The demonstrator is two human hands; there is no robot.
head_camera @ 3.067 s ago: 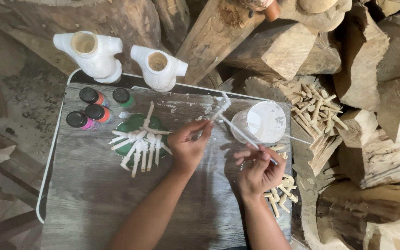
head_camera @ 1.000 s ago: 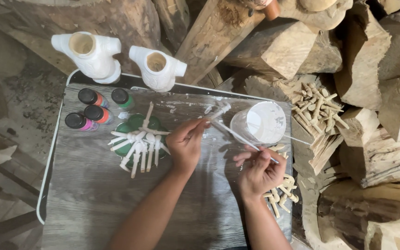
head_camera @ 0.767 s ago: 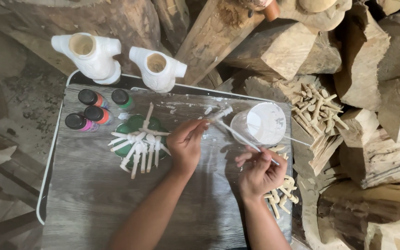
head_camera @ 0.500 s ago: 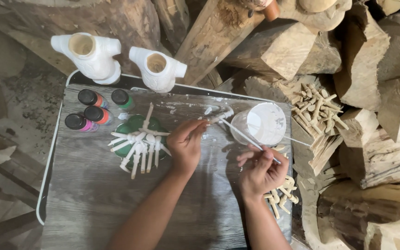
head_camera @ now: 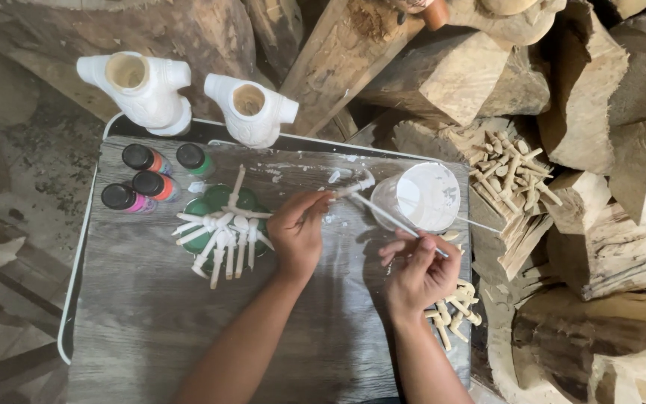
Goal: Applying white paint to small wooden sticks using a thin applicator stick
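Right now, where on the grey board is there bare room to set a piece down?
The near part of the board is bare, from below the white painted pegs to the near edge, left of the left hand. The far side is crowded: paint bottles, pegs on green lids, white cup. Unpainted pegs fill the corner by the right hand.

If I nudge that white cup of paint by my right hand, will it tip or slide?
The white cup looks like thin, light plastic, so it would probably slide easily on the smooth board. It sits near the board's right edge, so a hard push might knock it off.
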